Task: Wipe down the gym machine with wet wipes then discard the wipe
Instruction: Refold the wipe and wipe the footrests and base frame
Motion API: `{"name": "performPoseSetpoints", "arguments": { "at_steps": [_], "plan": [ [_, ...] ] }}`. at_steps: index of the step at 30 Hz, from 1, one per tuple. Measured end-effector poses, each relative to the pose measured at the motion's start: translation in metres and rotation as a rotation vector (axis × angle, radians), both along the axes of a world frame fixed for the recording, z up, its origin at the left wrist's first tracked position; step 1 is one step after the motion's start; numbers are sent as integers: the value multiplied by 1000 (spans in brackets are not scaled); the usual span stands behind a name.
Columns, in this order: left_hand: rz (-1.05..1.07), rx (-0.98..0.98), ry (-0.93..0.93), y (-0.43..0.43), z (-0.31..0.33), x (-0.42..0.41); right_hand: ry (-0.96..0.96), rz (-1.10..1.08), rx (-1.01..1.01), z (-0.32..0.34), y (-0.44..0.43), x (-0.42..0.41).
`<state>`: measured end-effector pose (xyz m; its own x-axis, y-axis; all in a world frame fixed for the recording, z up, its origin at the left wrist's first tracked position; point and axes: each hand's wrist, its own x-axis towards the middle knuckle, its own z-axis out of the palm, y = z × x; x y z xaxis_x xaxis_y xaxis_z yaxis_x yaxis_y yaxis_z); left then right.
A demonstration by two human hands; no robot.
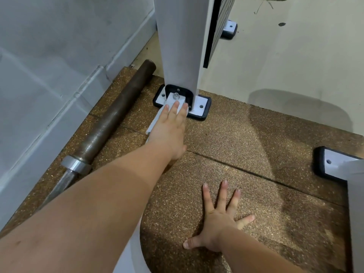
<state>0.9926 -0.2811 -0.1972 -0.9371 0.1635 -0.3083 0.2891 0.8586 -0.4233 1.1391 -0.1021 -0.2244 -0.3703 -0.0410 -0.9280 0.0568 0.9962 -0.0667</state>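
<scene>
**White wipe pressed flat at the foot of the machine post**

White and folded, the wipe (157,120) lies under the left hand (171,131), its edge showing along the hand's left side and between the fingertips. At far left a grey wall (49,66) runs back from the viewer, and along its base lies a rusty barbell (110,119) with a bright steel collar, resting on the speckled brown rubber floor (246,144). Just right of the bar, the left arm reaches forward; the left hand is flat with fingers straight and together, pressing the wipe down on the base plate (199,110) of the post (179,42). The fingertips lie just near of a bolt at the foot of the post. The plate is white with a black rubber rim and bolt holes.

Nearer and to the right, the right hand (217,223) is spread wide, palm down on the floor, holding nothing. Further right, a second white foot (332,164) with a black rim sits at the edge of view, and a third (230,29) shows far off on the pale floor behind the post.
</scene>
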Motion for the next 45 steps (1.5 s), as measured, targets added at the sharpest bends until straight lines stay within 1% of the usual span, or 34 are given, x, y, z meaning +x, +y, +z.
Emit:
{"name": "performPoseSetpoints", "arguments": {
  "at_steps": [2,6,11,16,23,30,34,38,42,45],
  "plan": [
    [20,59,17,-3,-4,22,2,6,8,0,0,0],
    [166,241,41,-1,-11,66,14,11,12,1,-1,0],
    [283,353,41,-4,-11,94,43,17,19,2,-2,2],
    [364,421,-10,-8,-6,139,73,24,29,3,-3,4],
    [396,477,-58,-19,4,211,122,39,37,2,-4,9],
    [571,524,-121,-3,15,288,182,54,26,-5,1,11],
    [664,589,-127,16,22,331,219,67,11,-2,2,17],
    [680,607,-118,43,24,371,289,60,2,-5,3,22],
    [662,674,-116,66,27,397,480,91,-11,-8,8,41],
    [648,713,-125,81,27,409,546,123,-158,0,18,71]
  ]
}}
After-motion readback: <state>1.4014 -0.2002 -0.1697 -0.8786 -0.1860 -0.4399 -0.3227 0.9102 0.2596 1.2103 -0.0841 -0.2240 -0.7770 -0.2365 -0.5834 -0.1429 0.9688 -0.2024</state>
